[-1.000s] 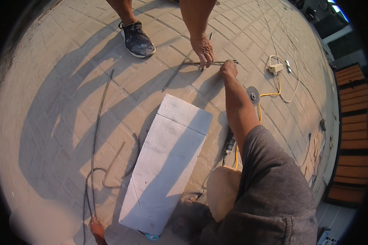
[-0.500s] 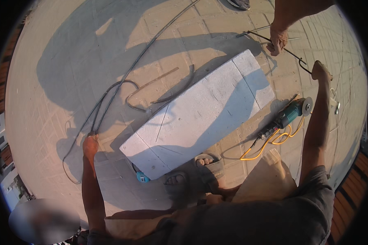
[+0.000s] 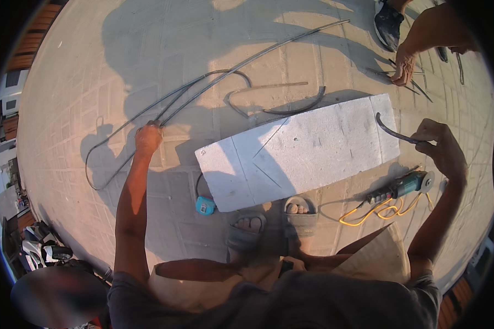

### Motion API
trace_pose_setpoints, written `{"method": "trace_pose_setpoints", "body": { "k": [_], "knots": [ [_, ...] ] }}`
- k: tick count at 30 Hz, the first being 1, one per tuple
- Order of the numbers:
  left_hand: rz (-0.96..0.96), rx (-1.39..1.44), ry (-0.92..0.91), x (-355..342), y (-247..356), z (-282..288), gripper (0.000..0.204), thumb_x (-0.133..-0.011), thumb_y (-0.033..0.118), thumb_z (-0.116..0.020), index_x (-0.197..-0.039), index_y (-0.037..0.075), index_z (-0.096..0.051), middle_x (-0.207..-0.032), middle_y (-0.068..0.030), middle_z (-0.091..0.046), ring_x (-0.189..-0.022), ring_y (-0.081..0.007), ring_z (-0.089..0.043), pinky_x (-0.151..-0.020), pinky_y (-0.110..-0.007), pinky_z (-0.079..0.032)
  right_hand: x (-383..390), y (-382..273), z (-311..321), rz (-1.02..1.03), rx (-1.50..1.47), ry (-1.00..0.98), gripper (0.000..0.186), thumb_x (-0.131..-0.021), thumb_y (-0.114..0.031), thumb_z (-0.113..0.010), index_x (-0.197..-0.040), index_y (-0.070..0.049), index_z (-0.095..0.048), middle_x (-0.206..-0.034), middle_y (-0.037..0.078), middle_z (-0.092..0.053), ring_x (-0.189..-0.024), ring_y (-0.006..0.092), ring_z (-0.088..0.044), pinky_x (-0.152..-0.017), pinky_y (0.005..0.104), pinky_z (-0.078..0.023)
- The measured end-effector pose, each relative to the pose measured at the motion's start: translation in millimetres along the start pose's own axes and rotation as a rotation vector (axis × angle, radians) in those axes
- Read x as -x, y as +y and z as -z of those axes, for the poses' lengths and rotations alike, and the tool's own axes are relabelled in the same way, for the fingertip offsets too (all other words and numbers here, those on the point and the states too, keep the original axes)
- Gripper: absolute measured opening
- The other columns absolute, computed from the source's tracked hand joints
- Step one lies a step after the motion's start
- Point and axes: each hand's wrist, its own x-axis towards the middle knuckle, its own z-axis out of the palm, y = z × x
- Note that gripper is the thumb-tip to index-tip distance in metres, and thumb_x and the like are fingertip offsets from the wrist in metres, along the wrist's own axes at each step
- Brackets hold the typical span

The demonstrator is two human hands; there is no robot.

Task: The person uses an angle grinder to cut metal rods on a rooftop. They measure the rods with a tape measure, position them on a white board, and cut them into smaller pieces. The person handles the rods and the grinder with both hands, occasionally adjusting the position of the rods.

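My left hand [image 3: 148, 137] is closed around a bundle of long, dark bent rods [image 3: 247, 63], one looping back toward the left. In my right hand [image 3: 439, 148] is a short, curved dark rod [image 3: 389, 131]; its free end hangs over the right end of a long white block [image 3: 324, 142]. Straight lines are marked across the block's top. Just behind it lie a curved dark rod [image 3: 296, 111] and a thinner, brownish bent rod [image 3: 269, 87].
Right of my sandalled feet lies a green angle grinder [image 3: 409, 185] with a yellow cord [image 3: 362, 219]. A teal tape measure [image 3: 205, 205] sits by the block's near-left corner. At the far right, another person's hand [image 3: 405, 64] reaches over thin rods [image 3: 421, 91] on the paving.
My right hand has moved away from the other person's hand, bringing the curved rod over the block's right end. The view has turned. My left hand still grips the bundle.
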Motion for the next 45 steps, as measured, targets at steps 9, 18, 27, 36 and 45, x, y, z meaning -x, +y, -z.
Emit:
{"method": "trace_pose_setpoints", "body": {
  "k": [9,18,27,36,45],
  "knots": [
    [0.027,0.033,-0.049,-1,-3,-7,0.037,-0.098,0.036,-0.055,-0.125,0.011,-0.064,-0.123,-0.0138,-0.061,-0.112,-0.0331,-0.063,-0.097,-0.050,-0.045,-186,-97,-156,0.452,0.488,0.067,0.020,-0.086,-0.010,-0.070,-0.106,-0.010,-0.072,-0.109,0.006,-0.065,-0.120,0.0232,-0.057,-0.112,0.0623,-0.034],
    [-0.122,0.125,0.175,-20,62,26,0.095,-0.073,0.050,-0.081,-0.145,0.004,-0.039,-0.145,-0.0155,-0.046,-0.139,-0.0317,-0.039,-0.111,-0.054,-0.033,-214,-58,-241,0.389,0.158,0.161,0.065,-0.090,-0.042,-0.066,-0.142,-0.008,-0.047,-0.146,0.020,-0.045,-0.135,0.0369,-0.045,-0.109,0.0559,-0.036],
    [-0.120,0.189,0.011,-47,79,42,0.124,-0.063,0.061,-0.084,-0.152,-0.001,-0.024,-0.154,-0.0222,-0.035,-0.145,-0.0337,-0.033,-0.118,-0.056,-0.020,-200,-76,-244,0.395,0.219,0.097,0.047,-0.089,-0.042,-0.062,-0.119,-0.006,-0.063,-0.120,0.016,-0.065,-0.121,0.0305,-0.056,-0.102,0.0485,-0.040],
    [-0.107,0.308,0.133,-47,54,14,0.096,-0.082,0.055,-0.073,-0.150,0.001,-0.032,-0.151,-0.0200,-0.042,-0.141,-0.0329,-0.039,-0.118,-0.057,-0.019,-211,-79,-240,0.376,0.270,0.112,0.036,-0.089,-0.035,-0.060,-0.109,-0.006,-0.066,-0.112,0.014,-0.067,-0.117,0.0316,-0.058,-0.102,0.0461,-0.042],
    [-0.061,0.194,0.080,-50,27,15,0.083,-0.091,0.059,-0.058,-0.152,0.008,-0.034,-0.153,-0.0168,-0.041,-0.143,-0.0325,-0.038,-0.119,-0.058,-0.017,-209,-91,-242,0.270,0.150,0.123,0.030,-0.088,-0.028,-0.063,-0.108,-0.007,-0.070,-0.115,0.017,-0.066,-0.113,0.0362,-0.062,-0.098,0.0463,-0.049]
  ]
}}
